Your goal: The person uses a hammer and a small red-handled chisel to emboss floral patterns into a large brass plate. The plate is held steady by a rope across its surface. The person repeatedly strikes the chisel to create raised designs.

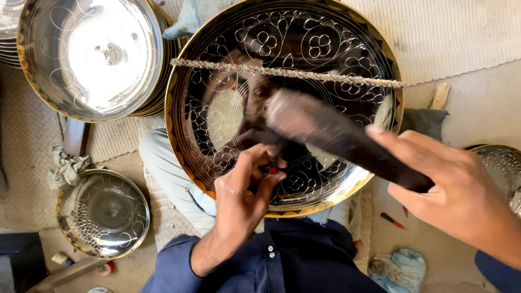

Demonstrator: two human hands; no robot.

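Left hand pinches a small punch on the engraved tray, right hand fisted round a mallet (blurred): a skewed blow could scar the pattern

Mirror-glossy engraved metal tray, matt dark mallet, rough twisted cord, soft crumpled cloth

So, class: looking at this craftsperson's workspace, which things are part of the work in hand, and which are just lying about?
In hand:
- large engraved metal tray
- small punch tool, pinched by the left hand
- dark hammer, gripped by the right hand

Lying about:
- stack of shiny trays
- small engraved dish
- crumpled rag
- red-handled tool on the floor
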